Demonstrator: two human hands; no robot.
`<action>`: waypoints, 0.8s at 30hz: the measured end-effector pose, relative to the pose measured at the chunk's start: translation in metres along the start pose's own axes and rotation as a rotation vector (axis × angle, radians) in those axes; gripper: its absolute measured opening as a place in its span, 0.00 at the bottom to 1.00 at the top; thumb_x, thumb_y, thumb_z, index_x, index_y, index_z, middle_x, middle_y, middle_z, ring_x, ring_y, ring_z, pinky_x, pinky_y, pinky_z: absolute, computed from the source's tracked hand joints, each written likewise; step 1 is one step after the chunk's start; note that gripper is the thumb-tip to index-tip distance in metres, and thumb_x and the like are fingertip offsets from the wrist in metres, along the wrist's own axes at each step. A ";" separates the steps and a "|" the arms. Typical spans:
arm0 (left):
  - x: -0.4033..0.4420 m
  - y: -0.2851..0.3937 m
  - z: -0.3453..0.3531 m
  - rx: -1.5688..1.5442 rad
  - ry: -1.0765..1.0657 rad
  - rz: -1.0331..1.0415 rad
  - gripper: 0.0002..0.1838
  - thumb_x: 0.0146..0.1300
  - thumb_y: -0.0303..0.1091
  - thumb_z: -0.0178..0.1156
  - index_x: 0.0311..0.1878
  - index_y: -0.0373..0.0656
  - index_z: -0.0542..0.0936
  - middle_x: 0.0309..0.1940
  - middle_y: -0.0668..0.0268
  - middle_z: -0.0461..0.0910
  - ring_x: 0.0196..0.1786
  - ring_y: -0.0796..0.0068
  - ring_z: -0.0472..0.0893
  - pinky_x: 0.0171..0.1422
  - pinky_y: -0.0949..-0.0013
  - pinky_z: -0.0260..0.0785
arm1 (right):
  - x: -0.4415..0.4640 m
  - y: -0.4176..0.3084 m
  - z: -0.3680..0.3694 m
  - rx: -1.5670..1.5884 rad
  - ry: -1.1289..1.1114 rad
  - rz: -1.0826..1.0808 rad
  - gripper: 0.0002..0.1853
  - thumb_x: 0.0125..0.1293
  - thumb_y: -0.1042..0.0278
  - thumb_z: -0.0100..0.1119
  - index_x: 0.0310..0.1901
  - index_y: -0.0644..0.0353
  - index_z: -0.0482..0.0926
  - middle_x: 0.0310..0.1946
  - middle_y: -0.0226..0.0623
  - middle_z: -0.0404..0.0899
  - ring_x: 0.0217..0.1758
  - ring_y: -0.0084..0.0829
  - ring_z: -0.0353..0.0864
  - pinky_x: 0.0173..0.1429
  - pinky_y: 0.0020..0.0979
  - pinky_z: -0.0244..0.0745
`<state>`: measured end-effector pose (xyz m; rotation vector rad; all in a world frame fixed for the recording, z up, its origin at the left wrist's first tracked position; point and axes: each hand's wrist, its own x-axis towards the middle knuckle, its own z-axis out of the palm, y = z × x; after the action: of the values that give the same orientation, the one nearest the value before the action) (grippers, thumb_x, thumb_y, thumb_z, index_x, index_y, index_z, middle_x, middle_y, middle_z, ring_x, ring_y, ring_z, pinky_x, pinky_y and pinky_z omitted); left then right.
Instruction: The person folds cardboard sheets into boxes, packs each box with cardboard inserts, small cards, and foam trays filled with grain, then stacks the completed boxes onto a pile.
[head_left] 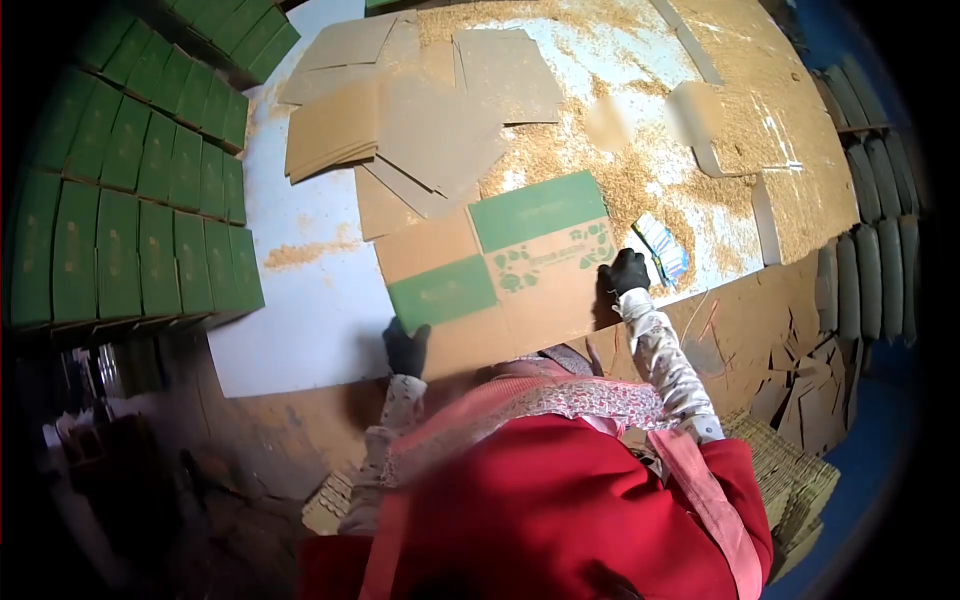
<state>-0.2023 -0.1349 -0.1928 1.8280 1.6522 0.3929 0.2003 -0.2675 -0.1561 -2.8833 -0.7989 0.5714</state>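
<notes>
Half-open, the left hand (407, 350) meets the flat carton's (545, 270) edge, the right (628, 272) curls opposite, hold unclear; lifting would need both edges secured.

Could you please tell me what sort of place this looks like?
Probably a carton-making or packing workshop: green cartons stand in stacked rows by the white worktable, which bears loose cardboard sheets and a flat, printed carton.

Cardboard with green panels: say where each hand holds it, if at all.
Left hand at the near left corner of the cardboard, right hand at its right edge; grip or mere touch cannot be told.
</notes>
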 end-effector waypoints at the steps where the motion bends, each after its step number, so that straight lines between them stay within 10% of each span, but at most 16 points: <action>1: 0.002 0.003 -0.001 0.060 -0.003 -0.041 0.24 0.43 0.45 0.65 0.42 0.41 0.73 0.36 0.50 0.76 0.44 0.47 0.74 0.46 0.52 0.67 | 0.007 0.006 0.002 0.012 -0.010 -0.010 0.27 0.44 0.52 0.60 0.43 0.63 0.72 0.44 0.52 0.72 0.47 0.49 0.74 0.50 0.44 0.71; 7: 0.019 0.021 -0.024 0.143 -0.118 -0.100 0.25 0.46 0.46 0.64 0.43 0.38 0.73 0.35 0.50 0.77 0.39 0.49 0.76 0.41 0.54 0.69 | 0.065 0.061 0.025 0.704 -0.377 -0.040 0.24 0.50 0.62 0.66 0.47 0.62 0.71 0.27 0.38 0.78 0.28 0.27 0.76 0.31 0.28 0.70; 11: -0.026 0.177 -0.112 0.488 0.288 0.526 0.28 0.48 0.53 0.63 0.46 0.43 0.73 0.45 0.54 0.75 0.49 0.52 0.72 0.55 0.48 0.57 | 0.009 0.039 -0.069 1.294 -0.500 -0.151 0.33 0.52 0.80 0.58 0.61 0.59 0.60 0.34 0.42 0.78 0.30 0.25 0.77 0.32 0.26 0.73; 14: -0.061 0.237 -0.131 0.459 0.055 0.737 0.28 0.48 0.53 0.62 0.47 0.43 0.74 0.49 0.58 0.73 0.56 0.55 0.68 0.64 0.41 0.45 | -0.022 0.044 -0.129 1.465 -0.961 0.326 0.34 0.56 0.79 0.56 0.64 0.52 0.57 0.31 0.41 0.78 0.24 0.26 0.78 0.27 0.27 0.73; 17: -0.057 0.233 -0.092 0.503 0.130 1.012 0.20 0.49 0.38 0.53 0.47 0.49 0.77 0.50 0.63 0.74 0.58 0.62 0.68 0.65 0.42 0.48 | -0.017 0.041 -0.139 0.447 -1.466 -0.289 0.29 0.58 0.66 0.55 0.62 0.51 0.61 0.35 0.40 0.77 0.28 0.30 0.78 0.32 0.29 0.72; 20: -0.028 0.234 -0.059 0.653 0.269 0.890 0.26 0.54 0.43 0.48 0.59 0.57 0.68 0.63 0.66 0.61 0.67 0.63 0.56 0.69 0.45 0.40 | -0.032 -0.033 -0.139 0.248 -0.940 -1.074 0.29 0.59 0.52 0.55 0.60 0.54 0.65 0.45 0.41 0.75 0.38 0.36 0.79 0.45 0.32 0.73; 24: -0.020 0.249 -0.045 0.238 0.485 1.101 0.27 0.53 0.48 0.50 0.60 0.63 0.66 0.65 0.60 0.57 0.68 0.54 0.53 0.70 0.46 0.39 | -0.092 -0.125 -0.171 0.343 -0.464 -1.433 0.37 0.53 0.56 0.65 0.62 0.54 0.60 0.46 0.40 0.73 0.46 0.33 0.76 0.51 0.32 0.71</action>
<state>-0.0392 -0.1455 0.0019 2.8788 0.7848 1.2047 0.1323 -0.2060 0.0557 -1.2574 -2.1288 0.9327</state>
